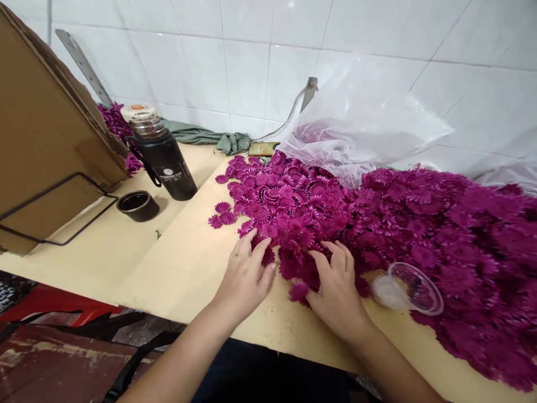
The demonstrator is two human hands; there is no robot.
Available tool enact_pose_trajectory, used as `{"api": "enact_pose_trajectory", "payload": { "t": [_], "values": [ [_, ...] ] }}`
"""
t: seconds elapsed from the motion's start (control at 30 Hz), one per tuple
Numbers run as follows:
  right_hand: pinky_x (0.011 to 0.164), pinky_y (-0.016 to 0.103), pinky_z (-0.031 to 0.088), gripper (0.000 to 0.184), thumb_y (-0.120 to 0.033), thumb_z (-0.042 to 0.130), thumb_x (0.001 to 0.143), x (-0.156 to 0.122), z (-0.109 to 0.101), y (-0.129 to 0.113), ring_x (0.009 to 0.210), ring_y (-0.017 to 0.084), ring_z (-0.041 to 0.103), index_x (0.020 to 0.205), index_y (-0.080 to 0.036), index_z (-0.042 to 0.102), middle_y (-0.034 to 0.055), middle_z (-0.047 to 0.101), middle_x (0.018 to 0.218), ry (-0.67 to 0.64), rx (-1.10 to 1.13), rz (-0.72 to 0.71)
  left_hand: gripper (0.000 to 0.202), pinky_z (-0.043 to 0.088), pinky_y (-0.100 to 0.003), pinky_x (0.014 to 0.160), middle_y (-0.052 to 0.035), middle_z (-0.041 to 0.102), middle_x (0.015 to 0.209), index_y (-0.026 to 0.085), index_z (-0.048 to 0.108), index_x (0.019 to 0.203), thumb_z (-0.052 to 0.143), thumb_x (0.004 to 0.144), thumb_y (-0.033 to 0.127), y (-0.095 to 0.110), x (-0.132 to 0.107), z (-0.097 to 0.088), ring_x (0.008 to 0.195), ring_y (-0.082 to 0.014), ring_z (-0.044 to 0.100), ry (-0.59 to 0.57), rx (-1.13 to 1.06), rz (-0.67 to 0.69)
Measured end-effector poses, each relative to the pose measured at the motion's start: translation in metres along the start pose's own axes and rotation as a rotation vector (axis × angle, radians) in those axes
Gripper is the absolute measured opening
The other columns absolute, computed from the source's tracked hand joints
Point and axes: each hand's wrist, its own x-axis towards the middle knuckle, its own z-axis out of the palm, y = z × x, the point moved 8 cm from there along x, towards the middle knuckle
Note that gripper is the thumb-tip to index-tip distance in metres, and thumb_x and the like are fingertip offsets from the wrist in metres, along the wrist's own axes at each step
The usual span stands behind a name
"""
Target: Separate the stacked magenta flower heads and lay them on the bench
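My left hand (pixel 247 274) reaches to the near edge of a heap of magenta artificial flower heads (pixel 289 196). Its fingers are apart and the fingertips touch flowers there; nothing is gripped in it. Opposite it, my right hand (pixel 338 291) rests at the same edge with fingers spread and bent over the petals. A single magenta flower head (pixel 298 291) lies against the tip of its thumb, with the index finger well away from it. To the right of this hand, a clear plastic cup (pixel 413 288) lies tipped among the flowers, with something whitish in it.
A black thermos (pixel 168 162) and a small dark cup (pixel 137 205) stand on the left of the table (pixel 180 268). Cardboard (pixel 50 123) and a black wire frame (pixel 59 243) are farther left. Behind the heap lies a translucent plastic bag (pixel 369 129) against the tiled wall.
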Motion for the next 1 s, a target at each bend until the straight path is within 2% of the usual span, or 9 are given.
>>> {"api": "enact_pose_trajectory", "payload": {
  "t": [0.07, 0.13, 0.27, 0.4, 0.53, 0.67, 0.73, 0.87, 1.0],
  "values": [
    [0.097, 0.057, 0.036, 0.049, -0.039, 0.063, 0.075, -0.006, 0.007, -0.003, 0.118, 0.04, 0.033, 0.113, -0.008, 0.052, 0.0214, 0.038, 0.121, -0.018, 0.019, 0.006, 0.042, 0.04, -0.055, 0.102, -0.0209, 0.049, 0.134, 0.011, 0.056, 0.123, 0.048, 0.086, 0.028, 0.005, 0.001, 0.004, 0.125, -0.0352, 0.045, -0.069, -0.025, 0.015],
    [0.096, 0.057, 0.037, 0.055, -0.04, 0.062, 0.076, -0.008, 0.015, -0.011, 0.118, 0.04, 0.034, 0.118, -0.008, 0.047, 0.0221, 0.037, 0.123, -0.031, 0.053, 0.008, 0.035, 0.045, -0.05, 0.098, -0.0179, 0.059, 0.122, 0.013, 0.06, 0.116, 0.048, 0.086, 0.025, 0.016, 0.001, 0.01, 0.115, -0.0313, 0.054, -0.15, -0.086, 0.061],
    [0.097, 0.055, 0.037, 0.058, -0.015, 0.054, 0.069, 0.0, 0.021, -0.025, 0.116, 0.036, 0.036, 0.125, -0.008, 0.042, 0.0208, 0.038, 0.126, -0.045, 0.133, 0.025, 0.021, 0.052, -0.039, 0.083, -0.0108, 0.067, 0.092, 0.015, 0.065, 0.091, 0.045, 0.084, 0.014, 0.036, 0.001, 0.015, 0.089, -0.0237, 0.063, -0.231, -0.16, 0.108],
    [0.089, 0.052, 0.041, 0.043, -0.004, 0.049, 0.064, 0.018, 0.031, -0.023, 0.1, 0.032, 0.044, 0.105, -0.01, 0.056, 0.0184, 0.052, 0.109, -0.194, 0.267, 0.039, 0.019, 0.053, -0.035, 0.076, -0.0075, 0.066, 0.085, 0.016, 0.063, 0.085, 0.045, 0.084, 0.011, 0.04, 0.003, 0.012, 0.081, -0.0208, 0.062, -0.216, -0.234, 0.122],
    [0.084, 0.048, 0.043, 0.025, -0.003, 0.05, 0.067, 0.031, 0.035, -0.018, 0.091, 0.03, 0.046, 0.088, -0.014, 0.059, 0.0152, 0.058, 0.097, -0.26, 0.363, 0.019, 0.022, 0.051, -0.037, 0.085, -0.0104, 0.065, 0.096, 0.014, 0.066, 0.094, 0.045, 0.085, 0.014, 0.035, 0.002, 0.004, 0.093, -0.0223, 0.06, -0.107, -0.289, 0.172],
    [0.086, 0.046, 0.043, 0.008, -0.018, 0.051, 0.081, 0.037, 0.037, -0.008, 0.093, 0.028, 0.048, 0.086, -0.016, 0.058, 0.0141, 0.058, 0.097, -0.238, 0.48, 0.066, 0.03, 0.047, -0.042, 0.093, -0.0127, 0.062, 0.11, 0.015, 0.061, 0.112, 0.045, 0.087, 0.018, 0.019, -0.002, -0.012, 0.107, -0.0244, 0.056, 0.054, -0.286, 0.135],
    [0.086, 0.045, 0.042, 0.013, -0.027, 0.048, 0.086, 0.039, 0.038, -0.002, 0.092, 0.027, 0.049, 0.082, -0.018, 0.057, 0.0128, 0.059, 0.094, -0.22, 0.559, 0.121, 0.028, 0.048, -0.041, 0.092, -0.0119, 0.062, 0.107, 0.015, 0.06, 0.111, 0.045, 0.088, 0.021, 0.012, -0.008, -0.02, 0.105, -0.0235, 0.057, 0.065, -0.305, 0.117],
    [0.085, 0.043, 0.043, 0.025, -0.04, 0.047, 0.086, 0.04, 0.04, 0.014, 0.084, 0.024, 0.052, 0.071, -0.021, 0.054, 0.007, 0.061, 0.082, -0.169, 0.753, 0.29, 0.032, 0.047, -0.04, 0.093, -0.0107, 0.059, 0.115, 0.019, 0.058, 0.115, 0.055, 0.086, 0.03, 0.018, -0.03, -0.018, 0.11, -0.0238, 0.054, -0.116, -0.282, 0.188],
    [0.088, 0.039, 0.043, 0.034, -0.053, 0.052, 0.081, 0.037, 0.047, 0.031, 0.088, 0.023, 0.058, 0.08, -0.021, 0.062, 0.0037, 0.067, 0.084, -0.114, 0.985, 0.531, 0.036, 0.045, -0.043, 0.093, -0.0108, 0.058, 0.116, 0.019, 0.059, 0.112, 0.066, 0.079, 0.032, 0.028, -0.042, -0.001, 0.111, -0.0271, 0.052, -0.264, -0.162, 0.245]
  ]
}}
